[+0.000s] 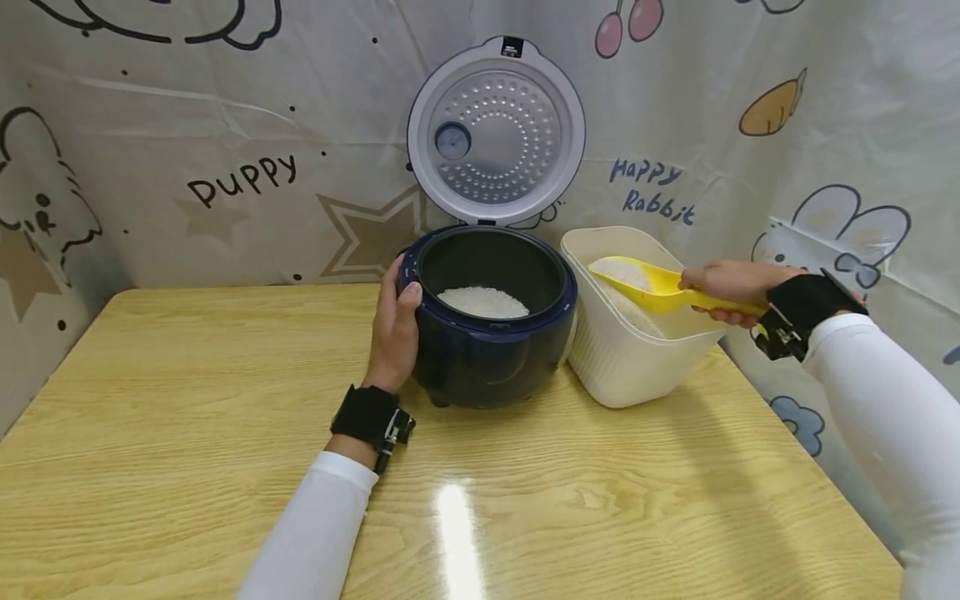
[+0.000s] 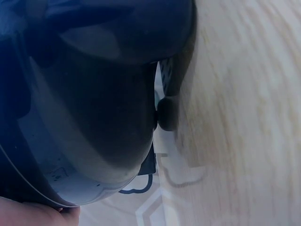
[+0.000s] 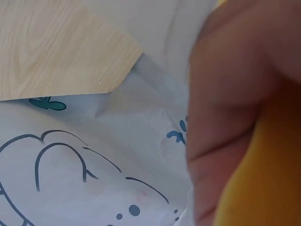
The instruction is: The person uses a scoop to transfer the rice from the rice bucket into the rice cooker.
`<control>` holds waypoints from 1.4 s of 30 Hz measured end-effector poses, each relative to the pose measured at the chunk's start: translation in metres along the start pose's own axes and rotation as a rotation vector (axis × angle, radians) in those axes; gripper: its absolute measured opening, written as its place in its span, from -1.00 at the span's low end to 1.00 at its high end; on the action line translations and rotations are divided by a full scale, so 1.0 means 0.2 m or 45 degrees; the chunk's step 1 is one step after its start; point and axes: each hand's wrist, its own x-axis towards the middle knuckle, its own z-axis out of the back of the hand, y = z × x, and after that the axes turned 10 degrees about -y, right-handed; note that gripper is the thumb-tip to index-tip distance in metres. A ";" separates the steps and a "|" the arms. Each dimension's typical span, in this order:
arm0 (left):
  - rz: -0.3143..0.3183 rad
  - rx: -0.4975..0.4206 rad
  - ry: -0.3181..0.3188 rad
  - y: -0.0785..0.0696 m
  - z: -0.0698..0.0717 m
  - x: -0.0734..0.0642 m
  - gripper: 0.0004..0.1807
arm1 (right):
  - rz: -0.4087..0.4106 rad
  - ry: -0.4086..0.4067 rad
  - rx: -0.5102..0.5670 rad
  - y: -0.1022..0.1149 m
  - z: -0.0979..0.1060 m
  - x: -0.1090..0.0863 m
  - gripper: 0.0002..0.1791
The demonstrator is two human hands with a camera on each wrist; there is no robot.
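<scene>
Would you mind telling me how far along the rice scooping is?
Done: some rice lies in the open cooker. In hand: the right hand holds a loaded yellow scoop over the bin while the left hand touches the cooker. Remaining, probably: tipping that scoopful in and closing the raised lid.

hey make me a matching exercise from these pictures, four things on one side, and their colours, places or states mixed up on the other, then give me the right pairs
Things:
1. Scoop
2. Lid
3. Left hand
4. Bin

Descriptions:
A. Touching the left side of the rice cooker
B. Cream-coloured, standing on the table to the cooker's right
C. Yellow, held in the right hand
D. Raised open at the back of the cooker

Right pairs: 1-C, 2-D, 3-A, 4-B
</scene>
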 end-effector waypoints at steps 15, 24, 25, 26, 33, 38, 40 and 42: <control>-0.014 -0.001 -0.008 0.00 0.00 0.00 -0.19 | -0.022 -0.085 0.108 -0.07 0.03 -0.08 -0.51; 0.007 0.021 -0.016 -0.02 0.00 0.00 -0.18 | 0.008 -0.092 0.076 0.01 0.06 -0.14 -0.48; 0.007 0.019 -0.019 -0.02 0.00 0.00 -0.18 | 0.016 -0.098 0.068 0.02 0.06 -0.15 -0.47; 0.007 0.017 -0.021 -0.02 0.00 0.00 -0.19 | 0.021 -0.101 0.064 0.04 0.06 -0.15 -0.47; -0.001 -0.007 -0.007 0.01 0.00 0.00 -0.19 | 0.048 -0.091 0.035 0.14 0.07 -0.20 -0.47; 0.007 -0.004 -0.006 0.00 0.00 0.00 -0.20 | 0.098 -0.083 0.024 0.24 0.06 -0.22 -0.48; 0.014 -0.003 -0.007 0.00 0.00 0.00 -0.19 | 0.113 -0.073 0.021 0.29 0.06 -0.22 -0.48; 0.019 -0.003 -0.006 0.00 0.00 0.00 -0.19 | 0.123 -0.068 0.013 0.33 0.06 -0.22 -0.47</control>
